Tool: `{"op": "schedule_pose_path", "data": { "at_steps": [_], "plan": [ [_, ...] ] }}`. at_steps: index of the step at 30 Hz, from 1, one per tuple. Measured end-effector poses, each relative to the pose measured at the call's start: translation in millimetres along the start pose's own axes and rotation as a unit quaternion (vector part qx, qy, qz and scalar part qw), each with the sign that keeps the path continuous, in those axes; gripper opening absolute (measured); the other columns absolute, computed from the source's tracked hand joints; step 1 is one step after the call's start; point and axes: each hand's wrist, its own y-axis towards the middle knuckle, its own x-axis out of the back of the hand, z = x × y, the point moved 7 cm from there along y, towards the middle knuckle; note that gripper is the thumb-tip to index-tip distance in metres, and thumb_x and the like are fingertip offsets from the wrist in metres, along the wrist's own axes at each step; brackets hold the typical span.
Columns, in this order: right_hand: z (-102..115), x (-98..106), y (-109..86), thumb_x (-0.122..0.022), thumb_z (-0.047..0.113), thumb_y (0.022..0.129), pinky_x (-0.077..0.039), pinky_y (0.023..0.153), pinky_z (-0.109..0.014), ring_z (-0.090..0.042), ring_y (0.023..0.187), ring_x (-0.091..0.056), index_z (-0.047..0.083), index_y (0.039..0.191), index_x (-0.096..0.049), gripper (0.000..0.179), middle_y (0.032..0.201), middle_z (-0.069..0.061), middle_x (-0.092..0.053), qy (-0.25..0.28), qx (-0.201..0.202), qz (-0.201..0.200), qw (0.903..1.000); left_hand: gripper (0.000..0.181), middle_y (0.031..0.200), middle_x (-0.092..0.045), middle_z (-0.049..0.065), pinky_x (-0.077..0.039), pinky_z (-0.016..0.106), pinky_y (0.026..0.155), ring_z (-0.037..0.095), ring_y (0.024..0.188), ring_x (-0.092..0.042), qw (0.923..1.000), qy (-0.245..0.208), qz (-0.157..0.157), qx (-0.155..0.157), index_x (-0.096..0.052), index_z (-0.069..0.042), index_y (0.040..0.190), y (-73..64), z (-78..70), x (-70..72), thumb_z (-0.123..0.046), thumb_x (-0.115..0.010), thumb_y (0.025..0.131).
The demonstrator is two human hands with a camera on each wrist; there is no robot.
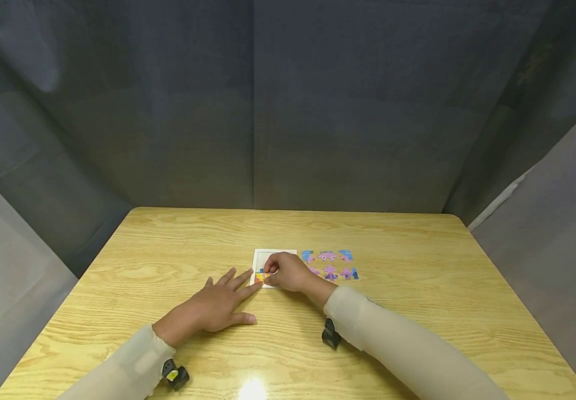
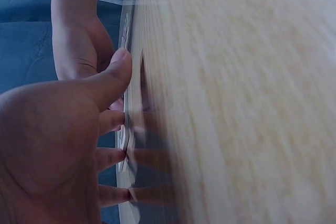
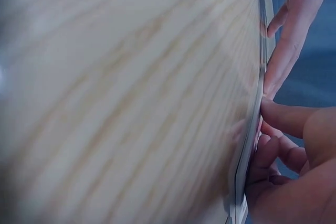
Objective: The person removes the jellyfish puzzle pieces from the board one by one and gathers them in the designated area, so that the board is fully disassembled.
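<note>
A white-bordered puzzle tray [image 1: 275,251] lies on the table, with a yellow and orange puzzle piece [image 1: 258,278] in its lower left corner. My left hand [image 1: 218,305] is spread out palm down, its fingertips at the tray's left and lower edge. Over the tray, my right hand [image 1: 290,272] has its fingers bent, and thumb and forefinger pinch a small puzzle piece, mostly covered by the fingers. In the right wrist view, the right thumb [image 3: 286,116] meets the tray's edge beside the left fingers [image 3: 286,51].
Several loose pink and blue puzzle pieces [image 1: 329,256] lie in two rows right of the tray, one partly behind the right wrist. The wood-grain table [image 1: 393,311] reaches back to a dark curtain [image 1: 358,111].
</note>
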Motion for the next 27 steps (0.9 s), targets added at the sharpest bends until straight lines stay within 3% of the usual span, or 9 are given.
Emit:
{"op": "schedule_pose_path", "data": {
  "at_steps": [8, 19, 27],
  "plan": [
    [0.3, -0.4, -1.0, -0.08, 0.006, 0.089, -0.052, 0.084, -0.033, -0.016, 0.089, -0.057, 0.006, 0.101, -0.067, 0.018, 0.096, -0.004, -0.064, 0.032, -0.005, -0.003, 0.9995, 0.081, 0.173, -0.013, 0.008, -0.022, 0.084, 0.107, 0.051, 0.154, -0.013, 1.0, -0.003, -0.001, -0.004, -0.03, -0.029, 0.164, -0.7, -0.4, 0.5, -0.069, -0.052, 0.096],
    [-7.8, -0.6, 1.7, -0.074, 0.003, 0.094, -0.054, 0.063, -0.023, -0.014, 0.07, -0.063, 0.002, 0.094, -0.069, 0.005, 0.082, -0.006, -0.066, 0.147, -0.028, -0.032, 0.9882, 0.08, 0.174, -0.013, 0.007, -0.023, 0.084, 0.106, 0.051, 0.154, -0.014, 1.0, -0.005, 0.002, -0.007, -0.031, -0.031, 0.164, -0.4, -0.4, 0.6, -0.069, -0.052, 0.097],
    [-11.1, 1.3, 1.7, -0.071, 0.005, 0.097, -0.057, 0.068, -0.023, -0.018, 0.076, -0.067, 0.0, 0.1, -0.067, 0.006, 0.09, -0.01, -0.068, 0.189, -0.041, -0.014, 0.9809, 0.076, 0.174, -0.011, 0.008, -0.022, 0.083, 0.107, 0.051, 0.155, -0.012, 0.9999, 0.004, 0.009, -0.006, -0.031, -0.036, 0.163, -0.9, -1.6, -0.3, -0.068, -0.052, 0.097]
  ]
}}
